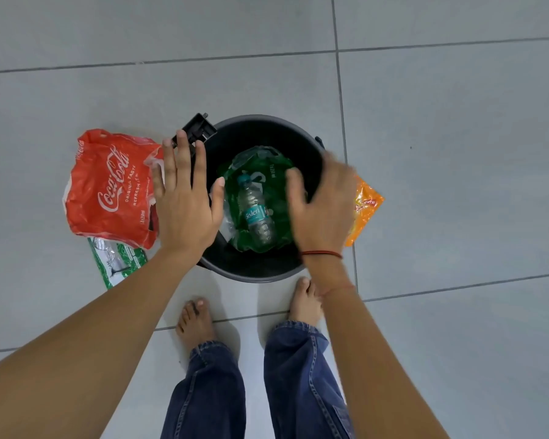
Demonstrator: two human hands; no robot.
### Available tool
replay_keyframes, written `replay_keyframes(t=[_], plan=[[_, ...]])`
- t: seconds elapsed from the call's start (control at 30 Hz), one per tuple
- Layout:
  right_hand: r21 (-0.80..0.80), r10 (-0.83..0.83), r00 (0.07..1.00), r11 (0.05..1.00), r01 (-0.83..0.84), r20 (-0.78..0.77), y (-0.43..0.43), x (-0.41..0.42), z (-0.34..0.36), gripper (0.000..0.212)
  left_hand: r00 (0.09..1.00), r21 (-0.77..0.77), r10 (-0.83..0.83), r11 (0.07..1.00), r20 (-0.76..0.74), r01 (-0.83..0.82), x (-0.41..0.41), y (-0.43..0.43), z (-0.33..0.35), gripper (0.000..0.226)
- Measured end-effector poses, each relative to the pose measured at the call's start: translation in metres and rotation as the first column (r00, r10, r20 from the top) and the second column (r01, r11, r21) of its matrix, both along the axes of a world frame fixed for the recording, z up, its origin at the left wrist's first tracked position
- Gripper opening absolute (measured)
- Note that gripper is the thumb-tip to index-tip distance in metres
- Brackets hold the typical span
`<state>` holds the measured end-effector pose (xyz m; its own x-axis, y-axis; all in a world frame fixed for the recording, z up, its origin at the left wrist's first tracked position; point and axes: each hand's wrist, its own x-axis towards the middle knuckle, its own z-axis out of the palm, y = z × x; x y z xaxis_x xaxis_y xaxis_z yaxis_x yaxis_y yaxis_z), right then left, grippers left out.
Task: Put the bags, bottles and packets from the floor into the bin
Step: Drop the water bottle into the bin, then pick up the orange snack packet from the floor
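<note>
A black round bin (260, 128) stands on the floor in front of my feet. Inside it lie a green plastic wrap (257, 167) and a clear water bottle (255, 213) on top. My left hand (186, 201) hovers over the bin's left rim, fingers spread, holding nothing. My right hand (322, 207) is over the bin's right side, blurred, fingers apart and empty. A red cola bag (111, 188) lies on the floor left of the bin, with a green and white packet (116, 259) just below it. An orange packet (366, 207) lies right of the bin, partly hidden by my right hand.
A black clip-like part (195, 129) sticks out from the bin's upper left rim. My bare feet (195, 324) stand just below the bin. Grey floor tiles (457, 153) spread all around.
</note>
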<state>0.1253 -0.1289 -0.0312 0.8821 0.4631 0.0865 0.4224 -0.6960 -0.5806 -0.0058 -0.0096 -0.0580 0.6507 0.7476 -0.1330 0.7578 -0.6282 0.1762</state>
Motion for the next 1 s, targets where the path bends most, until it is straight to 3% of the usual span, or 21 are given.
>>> replay_keyframes(t=[0.03,0.1,0.17,0.27,0.33,0.43,0.5,0.6,0.63,0.73,0.83,0.9,1.0], plan=[[0.098,-0.130,0.990,0.987,0.124,0.056,-0.009,0.015,-0.001,0.044,1.000,0.002,0.001,1.000,0.001,-0.001,0.000,0.000,0.000,0.059],[0.132,-0.340,0.940,0.931,0.339,-0.013,-0.036,0.043,-0.017,0.036,1.000,0.006,0.003,1.000,-0.003,-0.003,0.000,0.000,0.000,0.059],[-0.105,-0.403,0.903,0.914,0.391,-0.148,-0.064,0.061,-0.052,0.040,1.000,0.015,0.004,1.000,-0.005,-0.004,0.000,0.000,-0.001,0.060],[-0.567,-0.242,0.885,0.823,-0.030,-0.398,-0.095,0.065,-0.107,0.078,1.000,0.036,0.003,0.999,0.006,-0.003,-0.001,-0.001,-0.002,0.061],[-0.634,-0.161,0.830,0.726,-0.267,-0.534,-0.101,0.055,-0.132,0.096,1.000,0.051,0.001,0.999,0.014,-0.002,-0.003,-0.001,-0.004,0.061],[-0.617,-0.155,0.791,0.719,-0.320,-0.592,-0.099,0.035,-0.150,0.093,1.000,0.065,-0.005,0.998,0.021,0.003,-0.005,-0.001,-0.006,0.061],[-0.627,-0.175,0.832,0.741,-0.240,-0.526,-0.099,0.022,-0.155,0.077,0.999,0.068,-0.009,0.998,0.031,0.007,-0.005,-0.001,-0.007,0.061],[-0.654,-0.053,0.932,0.727,-0.209,-0.358,-0.100,0.008,-0.152,0.027,1.000,0.065,-0.006,0.998,0.029,0.004,-0.005,-0.001,-0.007,0.062],[-0.670,-0.024,0.943,0.709,-0.219,-0.333,-0.100,0.007,-0.150,0.020,1.000,0.061,-0.004,0.998,0.027,0.003,-0.005,-0.001,-0.006,0.062],[-0.656,-0.183,0.945,0.753,-0.042,-0.271,-0.097,0.017,-0.131,0.019,1.000,0.042,-0.007,0.999,0.028,0.006,-0.002,0.000,-0.006,0.061],[-0.493,-0.329,0.937,0.839,0.231,-0.120,-0.092,0.030,-0.085,0.025,0.999,-0.012,-0.004,1.000,0.050,0.005,-0.001,0.000,-0.003,0.060],[-0.322,-0.242,0.970,0.920,0.221,-0.025,-0.086,0.030,-0.043,0.042,0.998,-0.047,-0.008,0.999,0.067,0.011,-0.003,0.001,0.000,0.060],[-0.193,0.014,0.994,0.981,0.007,0.108,-0.067,0.010,0.021,0.050,0.994,-0.118,0.004,0.993,0.110,0.010,-0.004,0.004,0.004,0.061]])
